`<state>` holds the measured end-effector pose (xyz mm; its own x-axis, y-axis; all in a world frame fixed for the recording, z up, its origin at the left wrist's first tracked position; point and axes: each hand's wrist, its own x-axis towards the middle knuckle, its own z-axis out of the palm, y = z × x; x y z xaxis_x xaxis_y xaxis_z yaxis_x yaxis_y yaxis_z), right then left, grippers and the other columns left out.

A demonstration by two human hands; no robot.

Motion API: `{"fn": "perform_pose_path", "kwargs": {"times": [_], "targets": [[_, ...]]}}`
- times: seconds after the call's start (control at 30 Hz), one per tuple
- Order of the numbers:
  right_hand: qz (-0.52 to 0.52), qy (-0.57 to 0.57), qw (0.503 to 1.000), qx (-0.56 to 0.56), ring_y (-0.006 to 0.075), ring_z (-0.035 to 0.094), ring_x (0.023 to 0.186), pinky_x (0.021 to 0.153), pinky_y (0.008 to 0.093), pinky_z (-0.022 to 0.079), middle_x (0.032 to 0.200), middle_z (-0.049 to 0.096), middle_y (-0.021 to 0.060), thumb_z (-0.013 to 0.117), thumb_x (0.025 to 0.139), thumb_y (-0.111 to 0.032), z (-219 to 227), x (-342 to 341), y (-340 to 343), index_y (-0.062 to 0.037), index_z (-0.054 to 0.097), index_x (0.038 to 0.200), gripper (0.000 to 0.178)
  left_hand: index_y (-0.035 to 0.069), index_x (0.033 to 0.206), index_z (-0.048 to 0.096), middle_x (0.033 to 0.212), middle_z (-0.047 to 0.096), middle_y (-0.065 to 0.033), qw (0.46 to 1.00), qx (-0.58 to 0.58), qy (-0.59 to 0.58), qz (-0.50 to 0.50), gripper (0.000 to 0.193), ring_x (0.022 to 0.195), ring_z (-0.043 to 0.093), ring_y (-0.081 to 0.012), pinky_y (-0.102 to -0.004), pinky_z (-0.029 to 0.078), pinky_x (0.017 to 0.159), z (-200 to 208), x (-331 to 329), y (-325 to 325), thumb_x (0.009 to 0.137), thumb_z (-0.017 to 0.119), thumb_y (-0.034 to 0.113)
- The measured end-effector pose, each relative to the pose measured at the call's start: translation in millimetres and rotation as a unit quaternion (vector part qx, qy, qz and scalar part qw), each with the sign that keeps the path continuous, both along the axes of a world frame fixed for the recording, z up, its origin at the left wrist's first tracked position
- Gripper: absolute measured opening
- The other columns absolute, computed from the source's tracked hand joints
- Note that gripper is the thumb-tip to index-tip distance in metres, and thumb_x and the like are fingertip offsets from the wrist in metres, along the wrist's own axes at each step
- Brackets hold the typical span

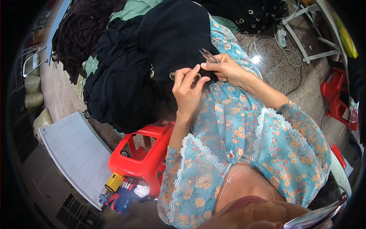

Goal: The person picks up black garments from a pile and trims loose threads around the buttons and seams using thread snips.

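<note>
A black knitted garment with a ribbed band lies across my lap. Round gold-and-dark buttons show along its near edge. My right hand is closed around small metal thread snips, their two pointed blades aimed up and to the left over the fabric. My left hand is bent over the edge by the buttons, thumb and index finger apart. Its index fingertip comes up to my right thumb tip. Whether a thread lies between them is too small to tell.
Dark ruffled fabric is heaped at the far left, with more buttoned black fabric at the back. A red plastic stool stands at the near left beside a white panel. A power strip with cables lies right, near a white metal frame.
</note>
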<state>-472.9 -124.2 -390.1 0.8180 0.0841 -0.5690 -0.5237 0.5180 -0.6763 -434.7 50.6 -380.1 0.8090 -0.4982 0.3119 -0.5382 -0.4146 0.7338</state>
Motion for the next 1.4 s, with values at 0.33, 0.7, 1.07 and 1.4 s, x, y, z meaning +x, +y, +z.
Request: {"fn": "perform_pose_path", "kwargs": {"times": [0.33, 0.7, 1.07, 1.4], "targets": [[-0.018, -0.049, 0.993, -0.104, 0.0029, 0.036, 0.041, 0.037, 0.0207, 0.023, 0.055, 0.044, -0.0067, 0.066, 0.091, -0.025, -2, -1, 14, -0.0096, 0.055, 0.075, 0.025, -0.004, 0.097, 0.066, 0.098, 0.061, -0.0074, 0.977, -0.076, 0.160, 0.115, 0.020, 0.082, 0.064, -0.0118, -0.0252, 0.058, 0.073, 3, -22, 3, 0.077, 0.071, -0.007], [0.024, -0.161, 0.942, -0.292, 0.0033, 0.036, 0.056, 0.047, 0.0264, 0.029, 0.057, 0.042, -0.0049, 0.063, 0.092, -0.023, -9, -4, 17, -0.0046, 0.055, 0.074, 0.027, -0.005, 0.095, 0.067, 0.096, 0.062, -0.0083, 0.967, -0.057, 0.224, 0.104, 0.022, 0.081, 0.065, -0.0118, -0.0239, 0.057, 0.072, 3, -19, 7, 0.074, 0.075, -0.005], [0.032, -0.097, 0.965, -0.240, 0.0034, 0.036, 0.054, 0.047, 0.0268, 0.029, 0.057, 0.042, -0.0057, 0.062, 0.092, -0.023, -2, -7, 19, -0.0053, 0.055, 0.074, 0.026, -0.003, 0.091, 0.068, 0.095, 0.063, -0.0091, 0.979, -0.044, 0.173, 0.096, 0.020, 0.075, 0.065, -0.0124, -0.0218, 0.054, 0.063, 4, -21, 8, 0.073, 0.074, -0.007], [0.050, -0.196, 0.911, -0.360, 0.0079, 0.038, 0.056, 0.049, 0.0312, 0.034, 0.057, 0.044, 0.0045, 0.062, 0.091, -0.020, -2, -8, 22, 0.0000, 0.056, 0.080, 0.024, -0.005, 0.086, 0.069, 0.085, 0.064, -0.0091, 0.983, -0.036, 0.153, 0.101, 0.013, 0.072, 0.065, -0.0130, -0.0225, 0.053, 0.062, -9, -18, 17, 0.075, 0.068, -0.012]]}}
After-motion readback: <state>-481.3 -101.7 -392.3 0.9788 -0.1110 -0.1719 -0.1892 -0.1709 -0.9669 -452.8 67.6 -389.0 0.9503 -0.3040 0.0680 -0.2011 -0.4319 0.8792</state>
